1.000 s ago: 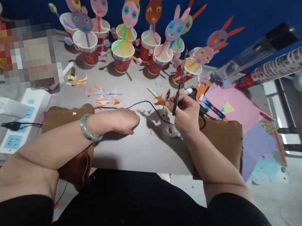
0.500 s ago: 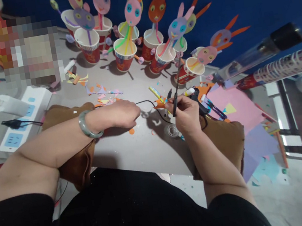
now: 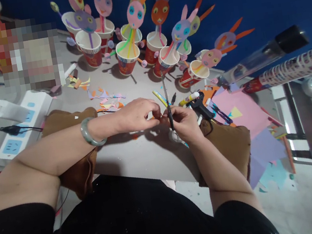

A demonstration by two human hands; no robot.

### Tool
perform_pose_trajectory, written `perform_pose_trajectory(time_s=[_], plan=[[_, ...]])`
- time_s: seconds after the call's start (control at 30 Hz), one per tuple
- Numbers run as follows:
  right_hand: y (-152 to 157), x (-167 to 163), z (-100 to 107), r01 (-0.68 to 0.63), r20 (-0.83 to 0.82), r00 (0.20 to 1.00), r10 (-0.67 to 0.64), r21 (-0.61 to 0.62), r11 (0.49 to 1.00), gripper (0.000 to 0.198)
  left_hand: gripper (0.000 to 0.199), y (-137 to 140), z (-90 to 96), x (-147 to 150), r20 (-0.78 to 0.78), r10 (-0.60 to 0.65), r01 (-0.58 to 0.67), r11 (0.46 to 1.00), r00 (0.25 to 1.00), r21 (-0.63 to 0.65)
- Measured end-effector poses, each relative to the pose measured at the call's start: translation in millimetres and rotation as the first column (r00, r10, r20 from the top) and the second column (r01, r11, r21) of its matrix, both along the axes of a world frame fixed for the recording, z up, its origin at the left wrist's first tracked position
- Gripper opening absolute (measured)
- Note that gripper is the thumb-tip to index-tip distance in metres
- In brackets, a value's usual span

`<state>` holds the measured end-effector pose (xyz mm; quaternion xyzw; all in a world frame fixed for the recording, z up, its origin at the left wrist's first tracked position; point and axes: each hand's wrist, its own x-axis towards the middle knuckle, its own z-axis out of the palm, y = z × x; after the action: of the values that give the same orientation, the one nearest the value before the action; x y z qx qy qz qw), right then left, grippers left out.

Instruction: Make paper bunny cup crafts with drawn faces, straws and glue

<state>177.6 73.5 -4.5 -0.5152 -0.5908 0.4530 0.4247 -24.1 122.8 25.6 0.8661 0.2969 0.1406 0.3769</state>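
My left hand (image 3: 142,113), wearing a jade-like bangle (image 3: 89,133), is closed in a pinch at a small orange paper piece (image 3: 158,117). My right hand (image 3: 186,124) meets it there, fingertips at the same piece. A pair of scissors (image 3: 167,101) with dark handles is held in my right hand, blades pointing away from me. The fingers hide most of the paper. Beyond my hands lie a yellow marker (image 3: 159,97), another capped marker (image 3: 189,98) and a black glue gun (image 3: 202,106). A clear tape roll (image 3: 174,136) lies beneath my right hand.
Several paper cups (image 3: 128,57) with paper rabbit heads line the back. Paper scraps (image 3: 106,95) lie left of centre. Brown cushions (image 3: 228,145) support both forearms. A power strip (image 3: 16,132) is at left, pink paper sheets (image 3: 241,106) and stacked cups (image 3: 291,66) at right.
My left hand has moved right from the tabletop to meet my right hand at the orange paper. The scissors have swung to point more straight away from me.
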Motion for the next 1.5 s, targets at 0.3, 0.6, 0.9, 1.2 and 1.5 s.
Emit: perform_pose_trajectory(time_s=[0.3, 0.6, 0.9, 1.2, 1.5], plan=[[4, 10, -20, 0.197, -0.16, 0.967, -0.198, -0.022, 0.98, 0.027, 0.006, 7, 5.7, -3, 0.25, 0.324, -0.212, 0.897, 0.913, -0.388], [1, -2, -11, 0.204, -0.139, 0.969, -0.206, -0.029, 0.979, 0.033, 0.009, 5, 11.3, -1, 0.214, 0.397, -0.207, 0.782, 0.893, -0.588], [0, -3, -10, 0.246, -0.166, 0.956, -0.241, 0.009, 0.969, 0.035, 0.013, 2, 13.1, 0, 0.237, 0.441, -0.247, 0.787, 0.865, -0.565], [5, 1, -10, 0.396, -0.301, 0.873, -0.384, -0.022, 0.918, 0.045, 0.012, -2, 7.8, -2, 0.18, 0.184, -0.067, 0.853, 0.966, -0.517], [-2, -3, -13, 0.271, -0.25, 0.927, -0.28, -0.07, 0.96, 0.044, 0.009, -5, 12.2, 4, 0.308, 0.314, -0.067, 0.791, 0.898, -0.609]])
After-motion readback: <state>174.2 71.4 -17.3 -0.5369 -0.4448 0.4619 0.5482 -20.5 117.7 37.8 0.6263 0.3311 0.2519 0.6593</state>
